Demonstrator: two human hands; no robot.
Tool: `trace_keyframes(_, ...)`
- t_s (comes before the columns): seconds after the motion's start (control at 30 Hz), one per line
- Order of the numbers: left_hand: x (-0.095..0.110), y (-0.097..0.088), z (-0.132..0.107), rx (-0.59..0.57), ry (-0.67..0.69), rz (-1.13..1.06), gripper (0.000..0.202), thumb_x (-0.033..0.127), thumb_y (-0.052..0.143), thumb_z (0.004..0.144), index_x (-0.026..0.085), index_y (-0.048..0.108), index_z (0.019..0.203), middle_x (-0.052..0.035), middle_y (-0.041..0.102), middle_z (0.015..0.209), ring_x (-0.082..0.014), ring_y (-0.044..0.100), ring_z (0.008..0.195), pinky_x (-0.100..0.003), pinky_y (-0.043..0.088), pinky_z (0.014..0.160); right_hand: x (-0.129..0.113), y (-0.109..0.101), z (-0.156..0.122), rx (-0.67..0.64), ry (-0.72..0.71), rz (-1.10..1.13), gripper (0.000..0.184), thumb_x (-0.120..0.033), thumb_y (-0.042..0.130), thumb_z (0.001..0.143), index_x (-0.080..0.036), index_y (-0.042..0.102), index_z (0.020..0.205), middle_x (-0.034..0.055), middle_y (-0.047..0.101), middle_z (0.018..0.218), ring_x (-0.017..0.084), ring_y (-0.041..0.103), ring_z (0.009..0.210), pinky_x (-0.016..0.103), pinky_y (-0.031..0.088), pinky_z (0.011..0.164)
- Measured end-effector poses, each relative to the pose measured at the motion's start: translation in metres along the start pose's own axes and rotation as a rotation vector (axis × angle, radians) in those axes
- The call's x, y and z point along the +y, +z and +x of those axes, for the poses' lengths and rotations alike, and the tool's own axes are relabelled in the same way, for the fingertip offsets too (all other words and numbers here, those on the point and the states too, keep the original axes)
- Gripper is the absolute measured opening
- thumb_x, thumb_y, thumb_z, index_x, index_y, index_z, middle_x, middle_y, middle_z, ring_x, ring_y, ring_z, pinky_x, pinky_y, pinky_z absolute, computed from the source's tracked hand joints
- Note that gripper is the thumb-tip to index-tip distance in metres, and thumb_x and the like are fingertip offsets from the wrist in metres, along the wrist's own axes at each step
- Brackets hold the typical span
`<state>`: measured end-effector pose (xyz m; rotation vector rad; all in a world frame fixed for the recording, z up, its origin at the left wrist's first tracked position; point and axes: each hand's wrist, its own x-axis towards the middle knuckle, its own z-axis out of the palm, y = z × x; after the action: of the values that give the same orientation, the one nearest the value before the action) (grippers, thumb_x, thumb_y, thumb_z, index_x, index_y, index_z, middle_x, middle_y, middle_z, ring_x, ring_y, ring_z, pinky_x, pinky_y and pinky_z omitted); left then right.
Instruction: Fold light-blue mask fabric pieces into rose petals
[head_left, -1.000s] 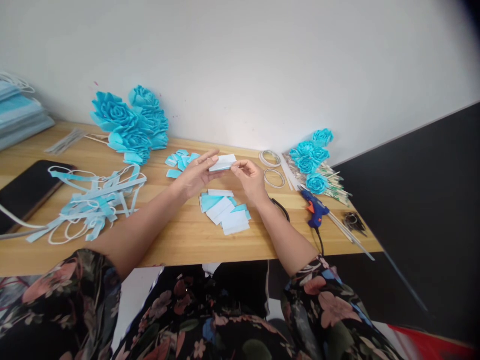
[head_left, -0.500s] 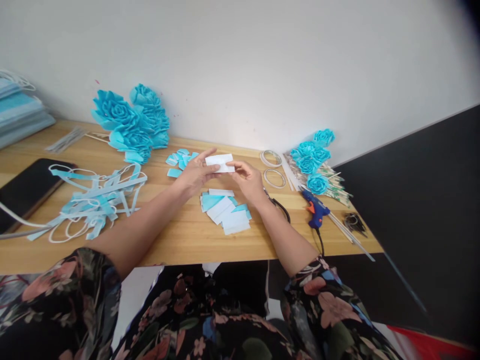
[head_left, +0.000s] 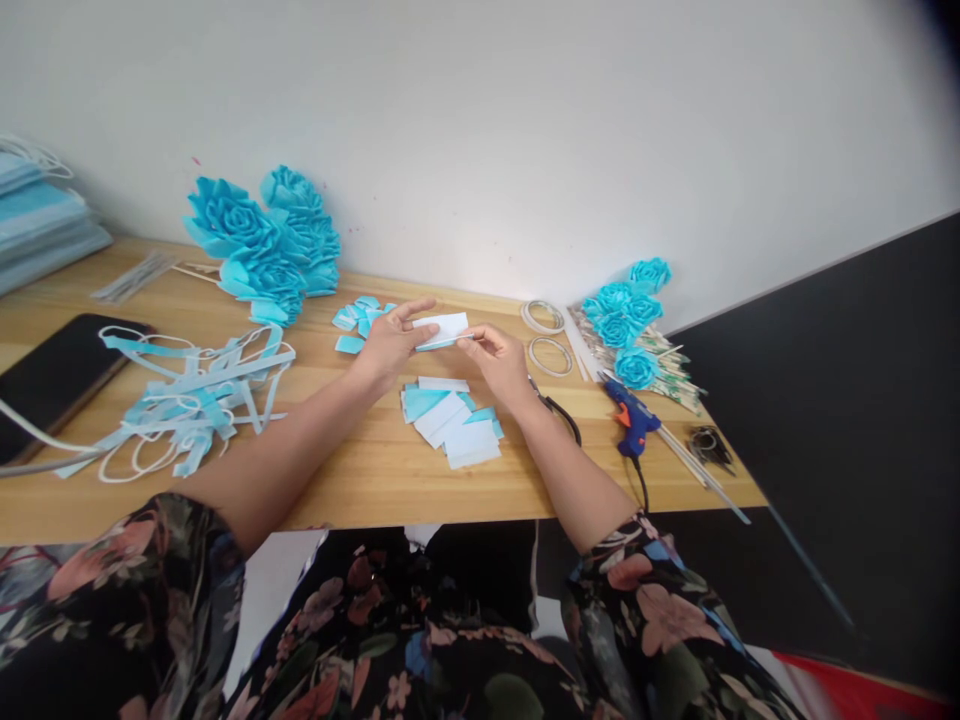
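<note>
Both hands hold one small white-and-blue rectangular piece [head_left: 444, 329] above the wooden table [head_left: 360, 480]. My left hand [head_left: 390, 345] pinches its left end with thumb and fingers, the index finger stretched out. My right hand [head_left: 499, 362] pinches its right end. Just below the hands lies a loose pile of similar white and light blue rectangles [head_left: 450, 418]. Small blue cut pieces [head_left: 360, 320] lie just left of my left hand.
Large blue fabric roses [head_left: 259, 245] lean at the wall. A tangle of blue strips and white ear loops [head_left: 180, 400] and a black phone [head_left: 52, 375] lie left. To the right: two tape rings [head_left: 547, 335], small blue roses on sticks [head_left: 626, 320], a blue glue gun [head_left: 631, 418], black scissors [head_left: 559, 410].
The held piece has tilted from flat-facing to more edge-on and dropped slightly. Both hands stayed in place, fingers shifting along it.
</note>
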<state>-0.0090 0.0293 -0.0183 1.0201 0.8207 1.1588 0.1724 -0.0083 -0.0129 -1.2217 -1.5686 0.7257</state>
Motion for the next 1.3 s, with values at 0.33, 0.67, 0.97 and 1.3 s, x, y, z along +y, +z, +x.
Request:
trace_keyframes(0.33,0.004,0.004,-0.004,-0.01,0.048,0.056,0.056,0.026,0.082,0.068,0.014,0.067,0.12,0.0006,0.068,0.07,-0.0148,0.064,0.066,-0.028,0.051,0.069,0.002,0.002,0.002,0.034,0.039,0.034,0.025,-0.044,0.072,0.077,-0.02,0.064,0.079,-0.0021,0.068,0.077,0.012,0.058,0.069,0.026,0.046,0.069)
trace_keyframes(0.67,0.0,0.002,-0.004,-0.05,0.055,0.058,0.052,0.027,0.081,0.072,0.017,0.067,0.121,0.0002,0.068,0.072,-0.0151,0.065,0.07,-0.028,0.052,0.072,0.006,0.002,0.005,0.029,0.096,0.186,0.043,-0.041,0.074,0.075,-0.024,0.062,0.113,-0.0034,0.064,0.078,0.013,0.059,0.074,0.027,0.049,0.075)
trace_keyframes(0.97,0.012,0.012,-0.014,-0.275,0.063,-0.029,0.054,0.049,0.08,0.073,0.018,0.068,0.115,-0.01,0.071,0.11,-0.0198,0.067,0.095,-0.03,0.052,0.081,-0.006,0.002,0.005,0.138,0.133,0.339,0.032,-0.048,0.073,0.074,-0.021,0.063,0.09,0.0003,0.067,0.088,0.014,0.06,0.079,0.028,0.053,0.077)
trace_keyframes(1.3,0.008,0.017,-0.015,-0.11,0.085,0.15,0.038,0.044,0.085,0.064,0.014,0.074,0.082,-0.0048,0.071,0.077,-0.015,0.059,0.068,-0.028,0.047,0.064,-0.007,0.009,0.0,0.058,0.072,0.3,0.03,-0.048,0.07,0.078,-0.021,0.062,0.09,0.0014,0.069,0.091,0.014,0.062,0.086,0.027,0.054,0.077)
